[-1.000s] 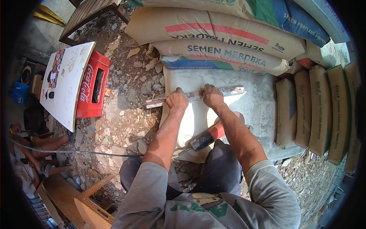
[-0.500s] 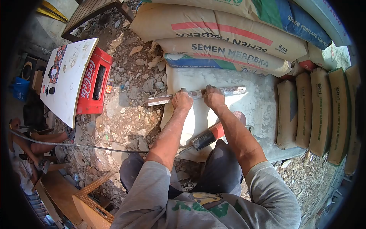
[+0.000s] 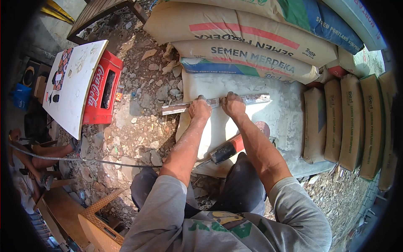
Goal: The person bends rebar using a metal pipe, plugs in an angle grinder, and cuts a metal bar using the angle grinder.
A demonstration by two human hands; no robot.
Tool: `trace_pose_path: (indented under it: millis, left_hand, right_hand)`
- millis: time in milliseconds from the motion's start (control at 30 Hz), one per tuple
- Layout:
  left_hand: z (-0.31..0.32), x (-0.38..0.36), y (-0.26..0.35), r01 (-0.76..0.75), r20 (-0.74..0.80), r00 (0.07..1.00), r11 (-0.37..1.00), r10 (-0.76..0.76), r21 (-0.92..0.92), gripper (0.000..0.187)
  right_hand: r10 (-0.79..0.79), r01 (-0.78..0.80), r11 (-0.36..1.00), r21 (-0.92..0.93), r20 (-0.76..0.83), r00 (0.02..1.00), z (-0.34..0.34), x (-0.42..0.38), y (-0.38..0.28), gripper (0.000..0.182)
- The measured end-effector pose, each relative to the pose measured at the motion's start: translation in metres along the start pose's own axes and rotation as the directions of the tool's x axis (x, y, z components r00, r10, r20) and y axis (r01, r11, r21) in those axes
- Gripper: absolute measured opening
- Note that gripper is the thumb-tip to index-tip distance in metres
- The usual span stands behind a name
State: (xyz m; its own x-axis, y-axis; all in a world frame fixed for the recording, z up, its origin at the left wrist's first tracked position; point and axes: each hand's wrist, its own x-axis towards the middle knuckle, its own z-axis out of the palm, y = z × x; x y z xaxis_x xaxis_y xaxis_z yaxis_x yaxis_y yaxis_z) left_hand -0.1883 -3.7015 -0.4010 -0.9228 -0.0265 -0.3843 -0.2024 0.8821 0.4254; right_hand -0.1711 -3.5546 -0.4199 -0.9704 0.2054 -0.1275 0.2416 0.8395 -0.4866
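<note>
My left hand is closed around a long narrow bar with a worn brown and whitish face. A short way to the right, my right hand also grips it, near the middle. The bar lies across a pale grey slab, its left end jutting past the slab's edge over the rubble. Below my right hand, under the forearm, a red and black angle grinder rests on the slab, untouched by my fingers. My forearm hides part of the grinder.
Cement sacks are stacked beyond the slab, and more sacks stand along the right. At left, a white board leans on a red crate. A cable crosses the rubble. A person's leg shows at far left.
The view has shifted very slightly. Both hands stay on the bar at nearly the same spots, and the grinder has not moved.
</note>
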Motion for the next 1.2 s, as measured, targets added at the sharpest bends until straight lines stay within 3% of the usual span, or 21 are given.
trace_pose_path:
  millis: [200, 500, 700, 800, 933, 967, 1200]
  left_hand:
    - [0.0, -0.001, 0.0, 0.006, -0.006, 1.0, 1.0, -0.006, -0.011, 0.03]
    - [-0.002, 0.001, 0.003, 0.023, 0.008, 1.0, 0.999, -0.023, 0.023, 0.032]
    - [-0.006, 0.012, 0.004, 0.083, 0.035, 0.996, 0.993, -0.086, 0.081, 0.038]
    - [-0.015, 0.018, 0.011, 0.105, 0.094, 0.989, 0.988, -0.117, 0.116, 0.037]
    - [-0.032, 0.023, 0.023, 0.189, 0.198, 0.957, 0.973, -0.212, 0.128, 0.036]
    - [-0.034, 0.025, 0.023, 0.199, 0.229, 0.948, 0.974, -0.22, 0.112, 0.035]
    - [-0.033, 0.022, 0.019, 0.158, 0.194, 0.965, 0.983, -0.174, 0.097, 0.035]
  right_hand:
    - [0.139, -0.138, 0.99, -0.025, 0.047, 0.989, -0.008, 0.001, -0.017, 0.044]
    - [0.181, -0.18, 0.983, -0.03, 0.017, 0.983, -0.005, 0.0, -0.02, 0.046]
    - [0.38, -0.366, 0.924, -0.107, 0.347, 0.857, -0.037, 0.03, -0.033, 0.049]
    - [0.383, -0.381, 0.919, -0.104, 0.467, 0.797, -0.035, 0.05, -0.026, 0.052]
    - [0.358, -0.394, 0.917, -0.067, 0.58, 0.732, -0.026, 0.066, -0.017, 0.032]
    - [0.291, -0.371, 0.928, 0.028, 0.564, 0.772, -0.028, 0.063, -0.019, 0.026]
    - [0.276, -0.302, 0.953, -0.023, 0.481, 0.832, -0.035, 0.055, -0.025, 0.029]
